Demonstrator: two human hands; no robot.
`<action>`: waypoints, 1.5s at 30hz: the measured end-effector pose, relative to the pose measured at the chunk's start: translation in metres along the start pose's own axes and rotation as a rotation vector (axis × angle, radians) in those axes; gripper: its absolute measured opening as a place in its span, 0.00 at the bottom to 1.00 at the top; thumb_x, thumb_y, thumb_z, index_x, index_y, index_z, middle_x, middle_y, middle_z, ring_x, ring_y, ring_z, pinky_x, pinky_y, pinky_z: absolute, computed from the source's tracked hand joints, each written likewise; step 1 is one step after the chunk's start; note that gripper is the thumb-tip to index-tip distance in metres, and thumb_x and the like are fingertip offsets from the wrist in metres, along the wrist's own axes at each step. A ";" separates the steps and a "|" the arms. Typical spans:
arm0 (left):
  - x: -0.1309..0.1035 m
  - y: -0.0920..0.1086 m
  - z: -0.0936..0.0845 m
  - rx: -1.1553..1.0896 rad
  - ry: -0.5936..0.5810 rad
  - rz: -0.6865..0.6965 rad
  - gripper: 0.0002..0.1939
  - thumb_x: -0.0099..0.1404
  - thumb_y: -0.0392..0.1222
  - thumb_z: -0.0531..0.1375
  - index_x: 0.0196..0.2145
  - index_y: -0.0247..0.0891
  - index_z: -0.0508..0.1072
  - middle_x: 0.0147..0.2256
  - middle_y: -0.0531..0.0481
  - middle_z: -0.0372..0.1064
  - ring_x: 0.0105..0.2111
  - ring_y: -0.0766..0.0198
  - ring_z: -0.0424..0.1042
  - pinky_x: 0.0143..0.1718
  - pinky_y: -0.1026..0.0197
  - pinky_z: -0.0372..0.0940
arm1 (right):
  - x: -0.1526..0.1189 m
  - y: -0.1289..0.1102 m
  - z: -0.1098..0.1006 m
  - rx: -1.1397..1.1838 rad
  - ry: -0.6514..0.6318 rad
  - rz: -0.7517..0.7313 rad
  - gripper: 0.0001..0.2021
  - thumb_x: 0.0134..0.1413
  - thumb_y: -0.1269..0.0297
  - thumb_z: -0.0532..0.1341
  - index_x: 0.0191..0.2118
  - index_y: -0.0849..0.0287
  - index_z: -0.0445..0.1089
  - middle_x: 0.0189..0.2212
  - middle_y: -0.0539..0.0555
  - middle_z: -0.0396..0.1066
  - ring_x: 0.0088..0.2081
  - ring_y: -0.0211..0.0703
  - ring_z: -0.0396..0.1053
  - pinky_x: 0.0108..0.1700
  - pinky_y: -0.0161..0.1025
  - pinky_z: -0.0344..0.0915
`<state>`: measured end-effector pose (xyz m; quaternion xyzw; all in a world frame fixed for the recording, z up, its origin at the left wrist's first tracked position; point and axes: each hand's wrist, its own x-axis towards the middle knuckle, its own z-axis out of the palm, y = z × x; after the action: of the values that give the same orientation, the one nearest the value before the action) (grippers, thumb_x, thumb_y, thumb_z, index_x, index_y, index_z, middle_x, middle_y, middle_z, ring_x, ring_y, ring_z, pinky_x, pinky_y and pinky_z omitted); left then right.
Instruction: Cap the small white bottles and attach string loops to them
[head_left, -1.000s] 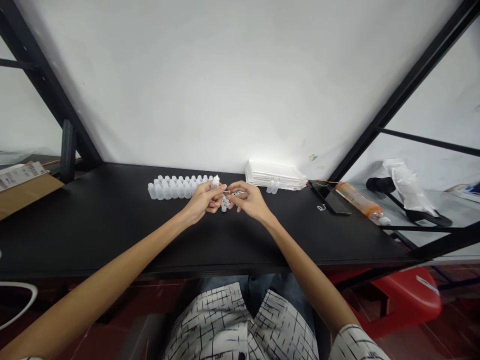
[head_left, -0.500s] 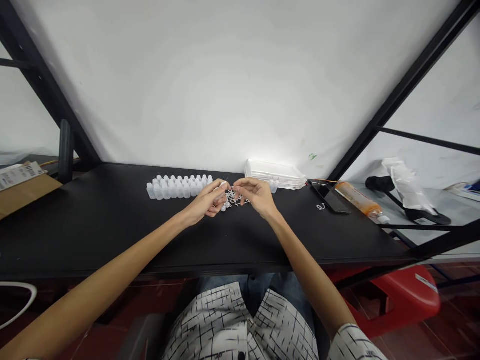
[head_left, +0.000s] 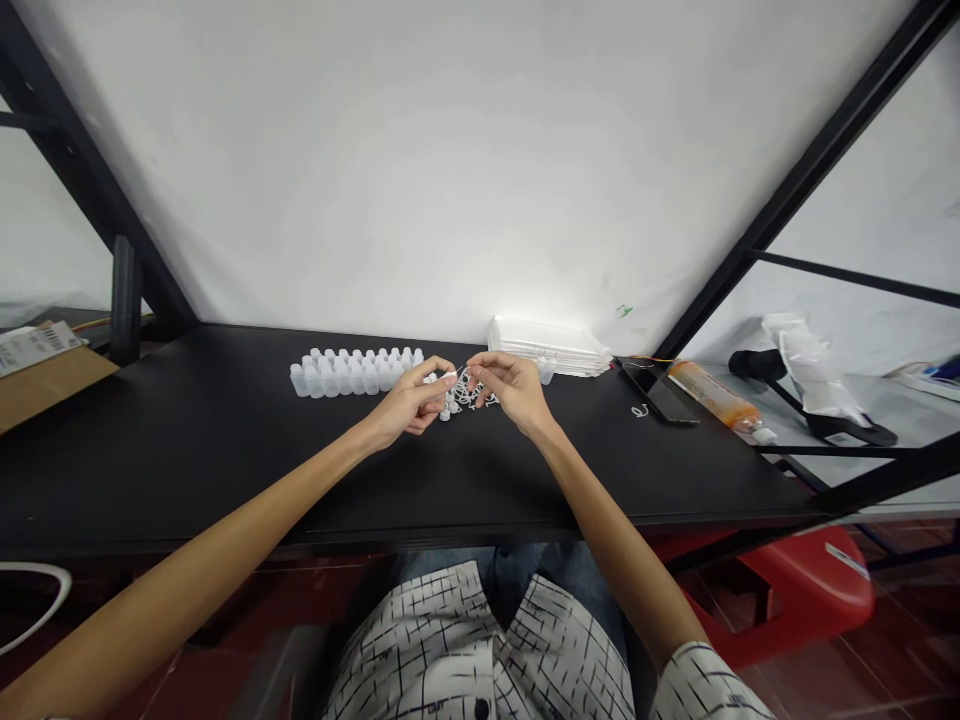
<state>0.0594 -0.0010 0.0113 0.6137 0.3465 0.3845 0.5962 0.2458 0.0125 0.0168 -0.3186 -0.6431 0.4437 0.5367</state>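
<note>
My left hand (head_left: 407,402) is closed, thumb and forefinger pinched at a small, thin white piece (head_left: 461,371) whose exact kind is too small to make out. Facing it, my right hand (head_left: 516,388) pinches at the same spot, its fingertips very near the left ones. Below and between the hands lies a loose pile of small white curled parts (head_left: 466,395), with a few white caps (head_left: 448,411) at its near left side. To the left, several small translucent white bottles (head_left: 341,379) with caps stand upright in rows, partly hidden by my left hand.
A stack of flat white packs (head_left: 551,345) lies against the wall, with a translucent bottle (head_left: 547,370) before it. Further right are a white curl (head_left: 639,411), a dark phone (head_left: 660,392) and an orange-labelled bottle (head_left: 712,392). A cardboard box (head_left: 52,385) sits far left.
My fingertips have shifted slightly, and the left fingers are a little more extended around the thin white piece. The view has moved a touch; the bottles and pile stay in place.
</note>
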 end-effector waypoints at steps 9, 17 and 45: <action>0.001 0.000 0.001 0.022 -0.010 -0.015 0.15 0.65 0.56 0.60 0.38 0.44 0.62 0.20 0.62 0.44 0.14 0.76 0.40 0.15 0.70 0.36 | -0.001 0.001 0.002 0.021 -0.052 0.005 0.16 0.47 0.52 0.68 0.35 0.60 0.72 0.28 0.51 0.70 0.28 0.38 0.69 0.23 0.34 0.71; 0.001 -0.003 0.000 0.008 -0.020 -0.017 0.15 0.65 0.56 0.60 0.39 0.44 0.63 0.19 0.62 0.43 0.14 0.76 0.40 0.14 0.71 0.36 | -0.001 0.002 0.001 -0.008 -0.057 0.001 0.15 0.48 0.52 0.67 0.35 0.60 0.72 0.28 0.52 0.70 0.28 0.39 0.69 0.24 0.35 0.70; 0.004 -0.002 0.001 0.038 -0.055 -0.078 0.18 0.64 0.57 0.61 0.33 0.40 0.63 0.18 0.62 0.45 0.14 0.77 0.41 0.14 0.71 0.36 | -0.002 -0.004 -0.006 -0.079 -0.188 0.000 0.11 0.49 0.60 0.68 0.35 0.62 0.74 0.23 0.50 0.72 0.25 0.38 0.72 0.31 0.39 0.72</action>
<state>0.0623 0.0018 0.0100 0.6213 0.3606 0.3374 0.6084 0.2522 0.0108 0.0202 -0.2962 -0.7075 0.4459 0.4613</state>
